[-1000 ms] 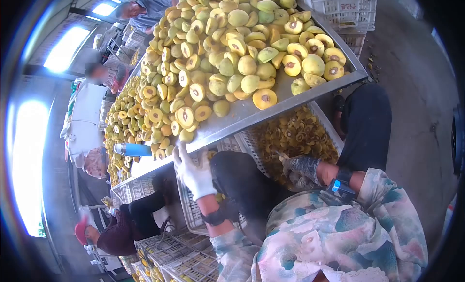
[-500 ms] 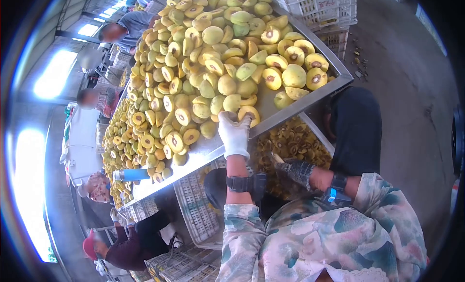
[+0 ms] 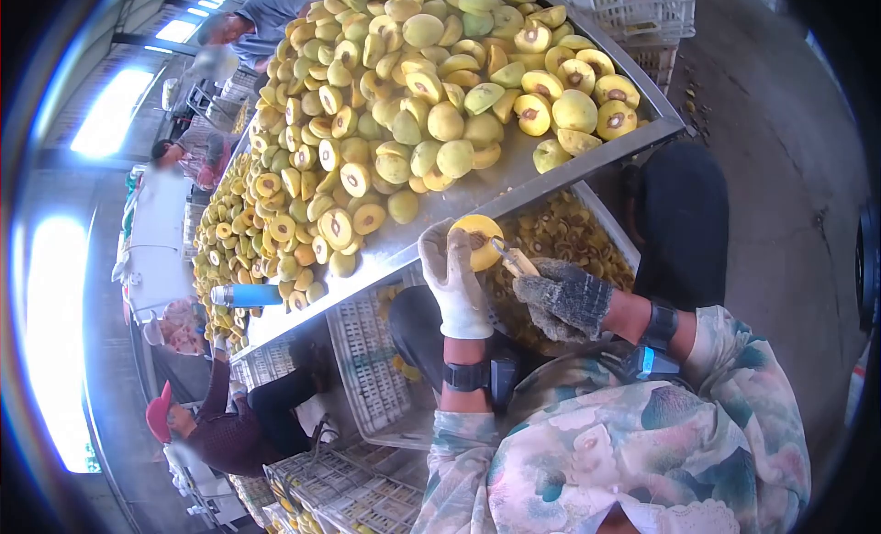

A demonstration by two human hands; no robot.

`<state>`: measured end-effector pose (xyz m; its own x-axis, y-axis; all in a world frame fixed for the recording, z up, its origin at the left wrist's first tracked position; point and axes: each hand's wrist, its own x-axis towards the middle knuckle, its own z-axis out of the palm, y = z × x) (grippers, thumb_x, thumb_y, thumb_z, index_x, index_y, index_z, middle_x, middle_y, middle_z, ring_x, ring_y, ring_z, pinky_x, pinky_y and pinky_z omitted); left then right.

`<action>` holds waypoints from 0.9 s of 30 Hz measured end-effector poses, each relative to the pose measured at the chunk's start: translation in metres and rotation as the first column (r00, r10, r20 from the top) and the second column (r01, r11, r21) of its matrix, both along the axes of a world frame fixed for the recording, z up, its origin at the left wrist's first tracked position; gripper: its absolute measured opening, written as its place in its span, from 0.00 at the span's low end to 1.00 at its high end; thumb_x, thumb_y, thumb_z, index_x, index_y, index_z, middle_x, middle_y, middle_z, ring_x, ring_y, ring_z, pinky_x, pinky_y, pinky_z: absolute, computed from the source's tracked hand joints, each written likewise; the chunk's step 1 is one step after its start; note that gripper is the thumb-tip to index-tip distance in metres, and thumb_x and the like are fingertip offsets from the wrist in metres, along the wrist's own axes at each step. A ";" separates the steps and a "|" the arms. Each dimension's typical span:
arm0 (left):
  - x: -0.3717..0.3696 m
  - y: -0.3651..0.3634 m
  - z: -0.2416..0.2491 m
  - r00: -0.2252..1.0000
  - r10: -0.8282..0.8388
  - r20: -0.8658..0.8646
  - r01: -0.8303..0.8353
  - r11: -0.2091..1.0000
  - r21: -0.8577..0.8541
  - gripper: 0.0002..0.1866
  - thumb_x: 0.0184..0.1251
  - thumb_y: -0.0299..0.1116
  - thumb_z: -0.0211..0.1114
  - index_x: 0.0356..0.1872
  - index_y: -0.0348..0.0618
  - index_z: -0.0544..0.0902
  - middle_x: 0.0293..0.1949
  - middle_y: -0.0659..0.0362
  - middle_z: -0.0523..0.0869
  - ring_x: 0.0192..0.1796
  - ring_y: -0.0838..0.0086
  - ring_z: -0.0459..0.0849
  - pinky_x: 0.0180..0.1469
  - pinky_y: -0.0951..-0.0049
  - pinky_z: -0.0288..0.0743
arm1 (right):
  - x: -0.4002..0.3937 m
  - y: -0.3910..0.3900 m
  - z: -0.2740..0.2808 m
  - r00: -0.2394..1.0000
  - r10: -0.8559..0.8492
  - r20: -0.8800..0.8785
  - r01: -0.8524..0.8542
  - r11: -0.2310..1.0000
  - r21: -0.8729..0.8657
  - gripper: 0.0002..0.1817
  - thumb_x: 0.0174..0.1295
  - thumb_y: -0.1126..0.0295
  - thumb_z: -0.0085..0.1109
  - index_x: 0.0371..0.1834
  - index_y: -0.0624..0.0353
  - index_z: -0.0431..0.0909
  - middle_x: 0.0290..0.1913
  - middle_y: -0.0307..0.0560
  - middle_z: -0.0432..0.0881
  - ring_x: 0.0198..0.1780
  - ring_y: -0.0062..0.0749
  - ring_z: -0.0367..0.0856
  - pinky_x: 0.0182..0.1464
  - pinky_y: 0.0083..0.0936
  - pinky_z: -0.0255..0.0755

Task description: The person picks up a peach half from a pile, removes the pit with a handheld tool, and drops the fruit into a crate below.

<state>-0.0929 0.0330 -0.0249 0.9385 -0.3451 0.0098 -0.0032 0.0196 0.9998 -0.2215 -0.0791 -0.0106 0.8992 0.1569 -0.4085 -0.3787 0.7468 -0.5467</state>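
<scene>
Left fingers: curled around a fruit half point(image 3: 479, 231), gripping it from the side and behind.
Right fingers: closed tight around the handle of a small tool point(image 3: 510, 257).
Left hand point(image 3: 454, 282): in a white glove, held up just below the edge of the table point(image 3: 477, 202).
Right hand point(image 3: 564, 300): in a dark grey speckled glove, just beside the left hand, a little lower.
Fruit half: yellow, round, cut side turned toward the camera, held in the air between table edge and crate point(image 3: 610, 231).
Tool: pale handle, thin tip touching the cut side of the fruit half.
Table: flat shiny metal, tilted in the view, with a raised rim.
Pile point(image 3: 404, 103): lots of yellow and green fruit halves, many with a brown middle showing, heaped on the table.
Crate: white plastic, under the table, behind the hands, full of brownish-yellow bits.
Watch point(image 3: 653, 346): dark strap with a blue part, on the right wrist.
Band point(image 3: 466, 376): black, on the left wrist.
Sleeves point(image 3: 624, 442): flower pattern, pale pink and green.
Bottle point(image 3: 246, 294): blue, lying on the table near the far-left edge.
Other people: one in a red cap point(image 3: 158, 419) crouched low on the left, more farther back along the table.
Floor point(image 3: 789, 167): grey, on the right.
</scene>
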 end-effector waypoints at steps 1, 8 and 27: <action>-0.002 -0.001 -0.001 0.997 0.004 0.081 -0.005 1.000 0.008 0.14 0.68 0.38 0.57 0.49 0.41 0.73 0.39 0.59 0.79 0.41 0.77 0.78 0.40 0.77 0.76 | 0.000 0.001 0.003 1.000 0.011 -0.023 -0.012 1.000 -0.005 0.09 0.67 0.60 0.54 0.43 0.51 0.72 0.18 0.33 0.73 0.12 0.18 0.68 0.11 0.15 0.58; -0.019 0.001 -0.007 0.960 -0.027 0.280 -0.006 0.993 0.118 0.14 0.71 0.38 0.53 0.43 0.36 0.76 0.36 0.58 0.79 0.37 0.78 0.76 0.41 0.78 0.72 | 0.000 0.009 -0.007 0.998 -0.029 -0.057 0.026 0.998 -0.052 0.11 0.67 0.59 0.54 0.46 0.52 0.72 0.18 0.33 0.73 0.12 0.18 0.68 0.12 0.15 0.58; -0.020 -0.006 -0.007 0.981 -0.152 0.118 0.129 0.974 0.186 0.23 0.72 0.49 0.50 0.42 0.35 0.79 0.35 0.53 0.85 0.34 0.75 0.80 0.38 0.77 0.75 | -0.010 0.001 -0.031 0.998 0.051 0.048 -0.067 0.907 0.417 0.09 0.67 0.64 0.55 0.45 0.55 0.76 0.32 0.37 0.78 0.31 0.19 0.77 0.27 0.12 0.71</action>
